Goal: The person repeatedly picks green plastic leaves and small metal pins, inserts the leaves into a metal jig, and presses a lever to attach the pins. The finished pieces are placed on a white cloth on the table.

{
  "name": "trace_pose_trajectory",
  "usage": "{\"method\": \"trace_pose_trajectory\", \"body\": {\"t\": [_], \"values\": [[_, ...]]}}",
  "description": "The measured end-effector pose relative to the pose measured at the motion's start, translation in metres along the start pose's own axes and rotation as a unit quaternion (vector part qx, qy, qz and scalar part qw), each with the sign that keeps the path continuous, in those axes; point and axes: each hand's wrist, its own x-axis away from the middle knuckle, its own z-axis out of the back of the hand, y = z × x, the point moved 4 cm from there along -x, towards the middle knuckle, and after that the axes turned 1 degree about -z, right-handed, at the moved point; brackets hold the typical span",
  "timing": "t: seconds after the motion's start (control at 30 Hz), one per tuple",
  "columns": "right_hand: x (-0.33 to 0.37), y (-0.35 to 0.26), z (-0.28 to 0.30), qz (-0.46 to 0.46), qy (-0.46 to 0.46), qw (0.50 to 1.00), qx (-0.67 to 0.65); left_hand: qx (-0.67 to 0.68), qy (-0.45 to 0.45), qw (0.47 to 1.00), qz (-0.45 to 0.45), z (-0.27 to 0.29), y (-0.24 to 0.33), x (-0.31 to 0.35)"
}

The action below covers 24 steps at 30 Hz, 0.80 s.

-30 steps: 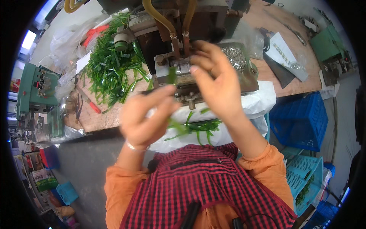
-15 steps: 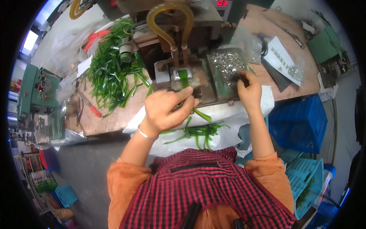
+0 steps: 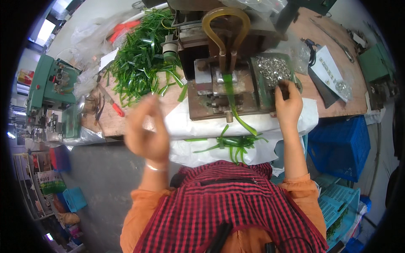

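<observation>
A long green ribbon strip [image 3: 231, 99] lies across the small press [image 3: 244, 88]. Its upper end is under the press head, and its lower end hangs over the front edge. My left hand [image 3: 147, 130] is in the air left of the press, apart from the strip and smeared by motion, so its fingers cannot be read. At the near edge of a tray [image 3: 263, 99] of small shiny metal pieces [image 3: 274, 69], my right hand [image 3: 289, 103] has its fingers curled and drawn together. Anything between those fingertips is too small to make out.
A heap of green strips [image 3: 143, 59] covers the table's left side, near a red-handled tool [image 3: 117, 109]. More finished-looking strips [image 3: 232, 143] rest on white sheeting [image 3: 181, 147] before me. A blue crate [image 3: 341, 145] stands below right. A yellowish hose [image 3: 225, 12] loops above the press.
My left hand has let go of the green strip and swung left, away from the press. My right hand stays by the metal pieces. The whole view has shifted, moving the bench rightward in the picture.
</observation>
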Motion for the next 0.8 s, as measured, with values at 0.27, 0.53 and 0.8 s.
{"method": "trace_pose_trajectory", "body": {"t": [0.27, 0.53, 0.8], "values": [[-0.019, -0.016, -0.006, 0.071, 0.037, 0.997, -0.005, -0.234, -0.403, 0.877, -0.122, -0.068, -0.164, 0.005], [0.014, 0.024, 0.046, -0.008, 0.05, 0.999, -0.02, -0.109, -0.339, 0.931, -0.075, -0.049, -0.163, 0.005], [-0.021, -0.091, 0.014, 0.004, -0.089, 0.943, -0.322, 0.298, -0.191, 0.888, 0.295, -0.049, -0.109, 0.012]]}}
